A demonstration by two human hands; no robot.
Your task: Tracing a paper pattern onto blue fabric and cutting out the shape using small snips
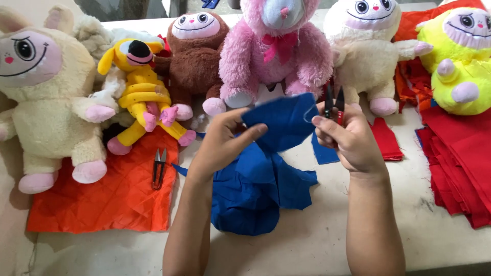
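At the centre of the frame, the left hand [222, 140] pinches a piece of blue woven fabric [281, 125] between thumb and fingers, lifted above a heap of blue cloth [255, 189] on the pale counter [317, 240]. The right hand [348, 138] is closed around small black thread snips [333, 102], blades pointing up, apparently touching the fabric's right edge. Along the top sits a row of plush toys, among them a pink plush bear [279, 51]. A second pair of snips [159, 167] lies on an orange quilted cloth [102, 199], lower left.

Table [327, 245] with fabrics, plush toys
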